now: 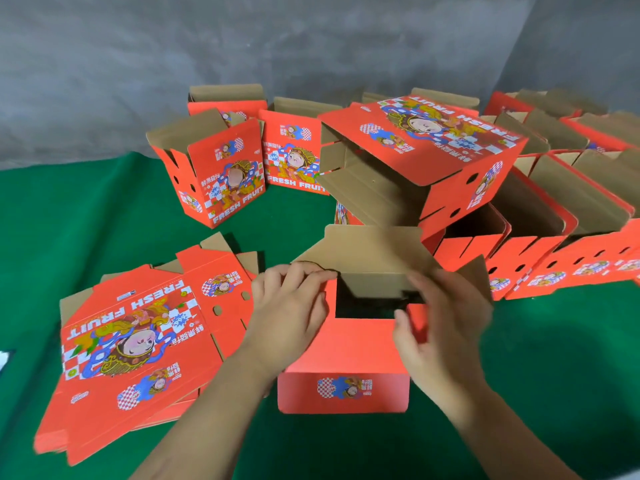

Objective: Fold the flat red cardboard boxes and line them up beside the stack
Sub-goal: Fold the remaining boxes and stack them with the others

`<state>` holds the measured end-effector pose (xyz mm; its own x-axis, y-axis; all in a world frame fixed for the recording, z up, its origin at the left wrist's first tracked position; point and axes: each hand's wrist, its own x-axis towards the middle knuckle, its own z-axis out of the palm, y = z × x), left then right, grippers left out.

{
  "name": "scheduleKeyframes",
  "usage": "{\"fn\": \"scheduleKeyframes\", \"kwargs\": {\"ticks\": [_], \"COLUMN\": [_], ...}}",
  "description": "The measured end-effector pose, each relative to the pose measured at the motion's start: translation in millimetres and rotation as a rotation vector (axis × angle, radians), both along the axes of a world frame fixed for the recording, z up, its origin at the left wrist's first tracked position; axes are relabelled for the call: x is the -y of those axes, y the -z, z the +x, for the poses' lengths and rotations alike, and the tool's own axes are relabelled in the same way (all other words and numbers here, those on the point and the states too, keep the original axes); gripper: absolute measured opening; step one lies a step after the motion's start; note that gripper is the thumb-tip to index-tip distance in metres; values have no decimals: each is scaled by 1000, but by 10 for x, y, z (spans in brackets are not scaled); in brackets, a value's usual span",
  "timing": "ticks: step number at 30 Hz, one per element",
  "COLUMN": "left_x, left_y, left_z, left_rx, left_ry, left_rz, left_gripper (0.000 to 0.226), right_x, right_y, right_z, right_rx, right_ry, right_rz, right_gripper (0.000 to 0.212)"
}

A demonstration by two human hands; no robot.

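Gripping the half-folded red box (pixel 346 355) at the near middle of the green bench (pixel 104 216), the left hand (pixel 287 313) curls its fingers over the box's left wall at the open top. The right hand (pixel 440 327) is blurred at the right wall, thumb pinching a small red flap (pixel 415 320). The stack of flat boxes (pixel 138 351) lies just left of it, and folded boxes (pixel 221 168) stand behind and off to the right.
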<state>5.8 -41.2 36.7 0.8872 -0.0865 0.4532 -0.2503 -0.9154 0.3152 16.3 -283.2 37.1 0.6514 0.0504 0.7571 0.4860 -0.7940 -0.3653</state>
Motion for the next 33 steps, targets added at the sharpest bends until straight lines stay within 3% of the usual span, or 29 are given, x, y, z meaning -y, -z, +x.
{"fn": "scheduleKeyframes", "kwargs": {"ticks": [2,5,7,10,11,14,17,20,22,24,26,29,32,33], "left_x": [64,138,129,105,107,106,114,120,99,98,141,215,212,230], "left_y": [50,75,69,68,69,71,60,91,121,137,136,156,182,187], "left_z": [16,57,111,167,175,217,284,273,229,211,236,311,376,390], "left_rx": [35,29,-59,-153,-159,-181,-213,-195,-197,-203,-183,-199,-272,-277], "left_ry": [-37,-39,-15,-45,-52,-57,-97,-57,11,28,-47,-131,-140,-165], "left_rz": [-77,-213,-292,-328,-326,-321,-279,-358,-601,-792,-722,-475,-436,-361], "left_gripper": [39,60,69,70,70,71,69,50,32,29,25,37,83,88], "right_x": [190,292,348,512,548,505,454,459,463,463,484,507,505,473], "right_y": [-4,42,130,189,221,433,546,380,216,117,95,59,26,12], "right_z": [-19,-32,-56,-20,0,-35,-93,-6,138,283,391,493,554,559], "right_rx": [42,-162,-123,-139,-195,-300,-269,-345,-507,-631,-727,-944,-923,-893], "right_ry": [150,246,258,375,338,-29,-80,-40,27,84,98,101,117,143], "right_rz": [191,362,363,605,600,211,-54,5,224,488,528,241,66,7], "right_gripper": [62,89,89,87,81,53,34,26,24,33,61,90,93,94]}}
